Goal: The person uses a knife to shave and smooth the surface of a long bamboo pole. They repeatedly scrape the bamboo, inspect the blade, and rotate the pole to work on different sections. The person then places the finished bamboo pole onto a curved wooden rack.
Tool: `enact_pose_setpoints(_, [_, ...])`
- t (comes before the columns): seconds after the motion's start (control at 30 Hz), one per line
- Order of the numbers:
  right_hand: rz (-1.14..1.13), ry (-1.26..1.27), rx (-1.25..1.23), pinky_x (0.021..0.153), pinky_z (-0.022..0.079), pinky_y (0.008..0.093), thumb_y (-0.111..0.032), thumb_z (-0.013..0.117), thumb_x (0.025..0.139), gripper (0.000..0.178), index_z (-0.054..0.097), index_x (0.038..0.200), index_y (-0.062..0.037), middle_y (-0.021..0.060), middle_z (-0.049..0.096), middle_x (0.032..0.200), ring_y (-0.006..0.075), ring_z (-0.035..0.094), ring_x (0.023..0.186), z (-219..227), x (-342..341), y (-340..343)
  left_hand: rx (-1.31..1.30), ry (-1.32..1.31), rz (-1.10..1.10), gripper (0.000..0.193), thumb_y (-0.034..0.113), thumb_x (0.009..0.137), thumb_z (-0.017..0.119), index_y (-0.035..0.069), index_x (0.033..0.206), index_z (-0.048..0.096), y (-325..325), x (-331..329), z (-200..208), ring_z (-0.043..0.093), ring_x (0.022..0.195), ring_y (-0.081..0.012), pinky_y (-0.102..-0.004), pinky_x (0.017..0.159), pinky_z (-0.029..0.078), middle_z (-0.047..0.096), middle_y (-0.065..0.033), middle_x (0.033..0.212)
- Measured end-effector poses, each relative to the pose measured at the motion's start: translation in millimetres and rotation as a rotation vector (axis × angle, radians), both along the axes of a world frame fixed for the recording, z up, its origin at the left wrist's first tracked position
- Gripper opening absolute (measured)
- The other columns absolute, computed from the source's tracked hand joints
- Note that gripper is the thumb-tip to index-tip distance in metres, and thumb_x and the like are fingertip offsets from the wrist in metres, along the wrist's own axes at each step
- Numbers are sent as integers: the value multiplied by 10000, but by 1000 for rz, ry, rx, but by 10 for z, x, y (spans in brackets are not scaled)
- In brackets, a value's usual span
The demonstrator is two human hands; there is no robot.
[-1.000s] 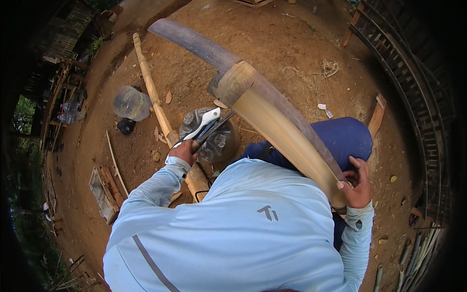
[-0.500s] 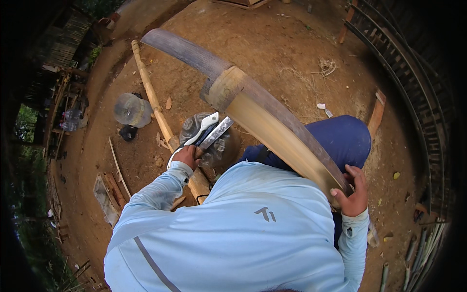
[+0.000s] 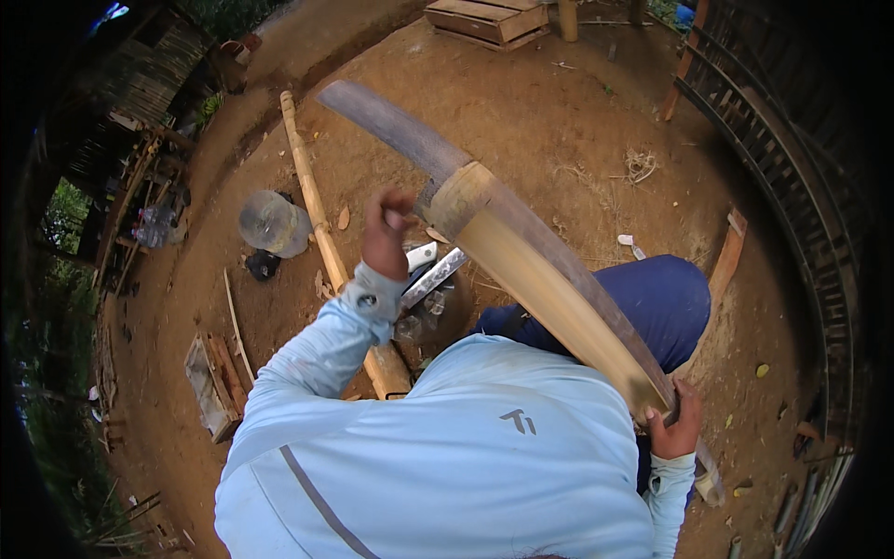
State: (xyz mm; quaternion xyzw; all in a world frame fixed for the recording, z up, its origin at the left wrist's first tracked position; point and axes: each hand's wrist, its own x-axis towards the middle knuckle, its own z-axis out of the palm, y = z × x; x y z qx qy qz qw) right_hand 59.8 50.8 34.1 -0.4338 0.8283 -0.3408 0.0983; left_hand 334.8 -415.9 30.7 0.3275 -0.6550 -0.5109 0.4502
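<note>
A long split length of bamboo (image 3: 535, 265) slants across my lap, its pale inner side partly showing and a node ring crossing its upper part. My right hand (image 3: 677, 421) grips its lower end, thumb against one side and fingers round the other. Beside the node, my left hand (image 3: 386, 238) is raised, slightly blurred, with thumb and fingers apart and nothing visible in it. Below that hand lie a tool with a white handle (image 3: 422, 255) and a blade with a worn metal surface (image 3: 435, 278); my forearm hides part of them.
A peeled wooden pole (image 3: 312, 191) lies on the dirt floor to the left, near a clear plastic container (image 3: 273, 224). A wooden box (image 3: 214, 387) sits lower left. Far off is a slatted crate (image 3: 489, 20); a slatted fence (image 3: 778, 177) curves along the right.
My left hand has let go of the tools and moved up toward the bamboo's node. My right hand has closed round the lower end. The whole view has shifted slightly.
</note>
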Motion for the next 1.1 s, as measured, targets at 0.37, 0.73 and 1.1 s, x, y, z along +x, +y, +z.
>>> enact_pose_setpoints(0.37, [-259, 32, -26, 1054, 395, 450, -213, 744, 795, 615, 522, 1314, 31, 253, 545, 1302, 406, 528, 1213, -221, 247, 324, 387, 857, -521, 956, 755, 836, 538, 16, 1409, 336, -442, -928, 1246, 511, 1260, -435, -621, 1056, 394, 458, -289, 1413])
enact_pose_setpoints(0.73, [-1092, -162, -553, 1070, 409, 418, -271, 699, 919, 608, 463, 1421, -21, 160, 531, 1393, 269, 527, 1263, -598, -290, 1948, 609, 723, -636, 278, 223, 829, 708, 30, 890, 518, -922, -1454, 1908, 445, 585, -114, -276, 544, 388, 457, -3, 642])
enact_pose_setpoints(1.1, [-1710, -867, -729, 802, 566, 481, -515, 748, 822, 747, 513, 1400, -104, 152, 540, 1357, 284, 565, 1118, -1384, -907, 2913, 260, 186, -223, 834, 702, 842, 585, -54, 1192, 546, -2948, -4215, 3107, 629, 941, -365, -467, 968, 494, 657, -219, 1014])
